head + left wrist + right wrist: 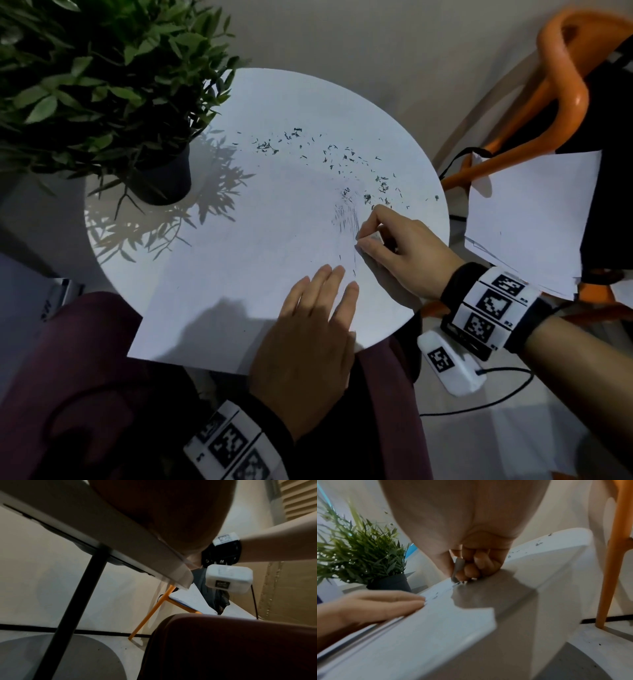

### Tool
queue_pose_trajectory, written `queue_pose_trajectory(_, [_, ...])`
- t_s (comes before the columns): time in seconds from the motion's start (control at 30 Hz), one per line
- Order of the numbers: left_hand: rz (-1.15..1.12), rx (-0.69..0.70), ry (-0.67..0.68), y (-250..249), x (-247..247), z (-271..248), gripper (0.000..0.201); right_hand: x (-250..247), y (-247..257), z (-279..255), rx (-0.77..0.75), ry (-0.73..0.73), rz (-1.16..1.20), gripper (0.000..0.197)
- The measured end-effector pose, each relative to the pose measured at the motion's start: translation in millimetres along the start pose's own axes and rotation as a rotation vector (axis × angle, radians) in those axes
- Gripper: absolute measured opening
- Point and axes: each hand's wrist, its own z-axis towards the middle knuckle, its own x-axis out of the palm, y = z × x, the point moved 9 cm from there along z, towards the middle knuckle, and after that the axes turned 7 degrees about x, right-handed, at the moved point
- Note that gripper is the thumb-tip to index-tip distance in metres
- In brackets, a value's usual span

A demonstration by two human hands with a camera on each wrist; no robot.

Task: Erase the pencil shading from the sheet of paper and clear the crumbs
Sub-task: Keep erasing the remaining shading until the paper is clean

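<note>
Sheet (239,260): one | eraser (375,237): one, pinched by right hand (407,253) | left hand (308,339): flat, fingers straight | crumbs (342,161): dozens

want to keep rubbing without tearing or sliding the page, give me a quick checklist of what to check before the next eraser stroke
1. Sheet of paper pinned down: ok, the left hand lies flat on it with straight fingers.
2. Eraser held firmly: ok, the right hand pinches it between thumb and fingers, its tip on the paper.
3. Pencil shading all gone: not ok, dark strokes remain just beside the eraser.
4. Crumbs cleared: not ok, they lie scattered over the far part of the sheet and the round table.
5. Paper fully supported: not ok, its near corner overhangs the table edge.
6. Paper undamaged under the eraser: cannot tell.
</note>
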Motion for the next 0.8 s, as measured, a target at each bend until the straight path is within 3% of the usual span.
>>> queue_pose_trajectory(0.1, [0.014,-0.058,0.043,10.8,-4.5,6.2,0.055,1.2,10.3,-1.3,-0.069,0.021,-0.038,0.012])
queue_pose_trajectory(0.3, [0.062,-0.044,0.075,9.6,3.0,3.4,0.055,18.1,33.8,-10.8,-0.300,0.153,-0.120,0.013])
queue_pose_trajectory(0.4, [0.073,-0.040,0.074,8.7,5.3,2.8,0.055,17.2,38.3,-0.2,-0.385,0.134,-0.228,0.018])
queue_pose_trajectory(0.57, [0.081,-0.049,0.064,8.9,1.9,3.8,0.056,9.4,32.9,14.3,-0.360,0.076,-0.249,0.018])
queue_pose_trajectory(0.67, [0.077,-0.046,0.058,8.4,1.7,3.5,0.056,19.7,33.2,-2.2,-0.369,0.140,-0.187,0.017])
queue_pose_trajectory(0.8, [0.079,-0.046,0.063,9.2,3.5,2.6,0.054,17.4,31.0,5.5,-0.374,0.109,-0.291,0.017])
